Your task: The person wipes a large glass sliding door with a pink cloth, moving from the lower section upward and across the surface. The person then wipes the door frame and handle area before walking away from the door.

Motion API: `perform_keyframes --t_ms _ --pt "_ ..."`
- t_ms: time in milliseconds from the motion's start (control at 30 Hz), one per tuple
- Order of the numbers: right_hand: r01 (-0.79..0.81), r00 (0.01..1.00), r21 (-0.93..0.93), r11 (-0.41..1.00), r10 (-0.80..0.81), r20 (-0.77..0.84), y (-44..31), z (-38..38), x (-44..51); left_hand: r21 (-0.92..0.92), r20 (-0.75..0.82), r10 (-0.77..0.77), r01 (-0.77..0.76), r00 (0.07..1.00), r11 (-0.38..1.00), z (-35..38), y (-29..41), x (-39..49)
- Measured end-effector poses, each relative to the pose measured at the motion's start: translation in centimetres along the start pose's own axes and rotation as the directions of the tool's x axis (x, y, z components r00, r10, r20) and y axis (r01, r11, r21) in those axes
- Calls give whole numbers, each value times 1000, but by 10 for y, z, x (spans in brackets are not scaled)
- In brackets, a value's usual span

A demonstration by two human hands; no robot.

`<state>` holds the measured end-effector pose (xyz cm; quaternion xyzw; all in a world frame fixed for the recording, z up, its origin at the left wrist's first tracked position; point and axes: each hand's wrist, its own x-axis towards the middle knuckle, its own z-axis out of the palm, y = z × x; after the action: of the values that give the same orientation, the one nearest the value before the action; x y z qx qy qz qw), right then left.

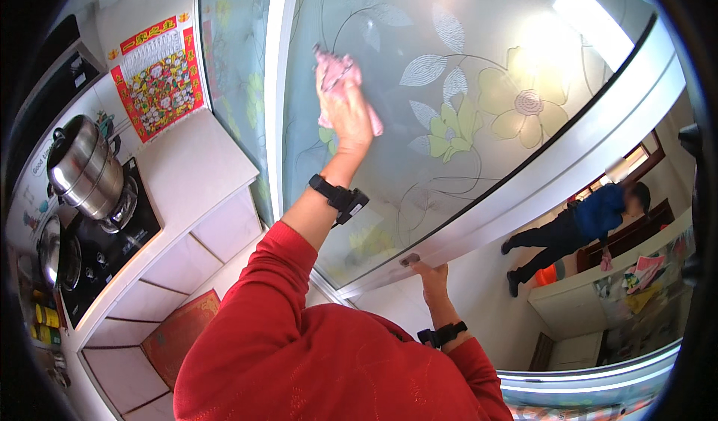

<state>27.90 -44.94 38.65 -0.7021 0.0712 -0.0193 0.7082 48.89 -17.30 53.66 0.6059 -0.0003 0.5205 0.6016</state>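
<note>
My left hand (345,110) is raised and presses a pink cloth (339,73) against the frosted glass panel (381,168) of a sliding door. The cloth is bunched under the fingers, and part of it hangs out beside the wrist. Leaf and flower patterns cover the glass. Lower down, my right hand (435,281) holds the white door frame (477,219) by its edge, at a small recessed pull (409,259). Some fingers of that hand are hidden. Both wrists wear black straps, the left one with a small box on it.
A steel steamer pot (87,168) stands on a black gas hob (123,247) at the left, beside a lidded pan (53,253). The pale countertop (190,152) runs up to the door. Beyond the frame, at the right, a person (583,219) in blue stands near a cabinet (572,309).
</note>
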Motion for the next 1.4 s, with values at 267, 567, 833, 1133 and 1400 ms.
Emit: perform_keyframes --t_ms 267,567,833,1133,1400 --pt "-19 998 -5 1000 18 -61 -6 5 -2 262 -385 -132 246 914 933 -42 -180 -119" --pt "12 998 -13 1000 -13 -67 -3 2 -3 -671 -266 -964 722 -20 170 -61 -220 -277" --pt "-31 999 -65 997 29 -38 -1 -4 -2 -659 117 -982 729 -147 -188 -75 -180 -291" --pt "37 999 11 999 -37 23 9 -3 4 -262 130 -758 759 640 596 -18 7 -145" --pt "119 992 -192 974 -124 -14 21 -7 16 -259 211 459 -403 863 878 45 139 -92"
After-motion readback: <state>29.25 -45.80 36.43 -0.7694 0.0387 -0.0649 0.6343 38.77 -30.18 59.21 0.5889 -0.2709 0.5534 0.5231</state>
